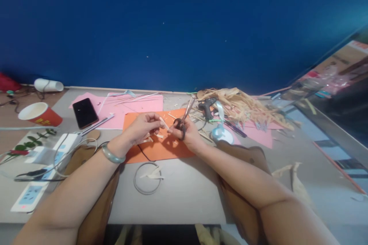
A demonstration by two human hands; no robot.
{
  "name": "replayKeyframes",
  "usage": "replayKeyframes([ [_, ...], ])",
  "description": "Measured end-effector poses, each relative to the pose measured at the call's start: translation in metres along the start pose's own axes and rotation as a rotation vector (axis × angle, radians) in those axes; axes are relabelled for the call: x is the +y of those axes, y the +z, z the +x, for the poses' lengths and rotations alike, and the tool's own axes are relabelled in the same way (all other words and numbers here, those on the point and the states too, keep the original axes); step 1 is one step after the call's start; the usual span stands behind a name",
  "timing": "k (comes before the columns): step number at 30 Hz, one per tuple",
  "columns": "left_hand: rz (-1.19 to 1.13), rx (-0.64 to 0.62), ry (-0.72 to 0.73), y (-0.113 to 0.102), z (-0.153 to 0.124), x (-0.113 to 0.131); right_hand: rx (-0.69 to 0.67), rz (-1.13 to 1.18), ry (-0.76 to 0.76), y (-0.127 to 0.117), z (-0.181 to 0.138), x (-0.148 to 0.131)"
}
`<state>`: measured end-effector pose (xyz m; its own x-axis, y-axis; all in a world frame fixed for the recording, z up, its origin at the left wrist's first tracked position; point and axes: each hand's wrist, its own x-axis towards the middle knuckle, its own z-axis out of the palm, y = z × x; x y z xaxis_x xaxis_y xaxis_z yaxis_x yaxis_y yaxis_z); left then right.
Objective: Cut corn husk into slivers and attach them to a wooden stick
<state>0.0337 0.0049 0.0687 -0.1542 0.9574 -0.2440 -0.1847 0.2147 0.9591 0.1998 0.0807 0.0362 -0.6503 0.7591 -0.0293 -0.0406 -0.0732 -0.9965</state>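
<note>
Over an orange sheet [172, 148], my left hand [145, 127] is closed, pinching a small pale strip [164, 123] that looks like straw or husk. My right hand [189, 134] is wrapped round black-handled scissors [188, 109], whose blades point up and away from me. Its fingertips meet the lower end of the same strip. Several short pale pieces lie on the orange sheet around my hands, among them one [159, 136] just below the left fingers. A ring [147, 192] with a pale knotted strip inside lies nearer me on the grey table.
A glue gun [207, 108], a roll of light blue ribbon [222, 134] and a heap of dried husk [235, 103] lie to the right. On the left are a phone [85, 113], a red paper cup [41, 115] and power strips [30, 196] with tangled cables. A blue wall [172, 30] rises behind.
</note>
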Motion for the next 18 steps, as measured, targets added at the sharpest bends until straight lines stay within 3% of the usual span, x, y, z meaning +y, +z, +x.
replayKeyframes([
  [7, 0.036, 0.009, -0.02, 0.0, -0.001, 0.001, -0.04, -0.053, 0.023, 0.002, 0.0, -0.002],
  [13, 0.159, 0.091, 0.06, -0.002, -0.004, 0.01, -0.22, -0.338, 0.031, -0.001, 0.0, -0.008],
  [18, 0.27, 0.034, 0.092, -0.008, -0.003, 0.009, -0.329, -0.455, 0.103, -0.004, -0.001, -0.005],
])
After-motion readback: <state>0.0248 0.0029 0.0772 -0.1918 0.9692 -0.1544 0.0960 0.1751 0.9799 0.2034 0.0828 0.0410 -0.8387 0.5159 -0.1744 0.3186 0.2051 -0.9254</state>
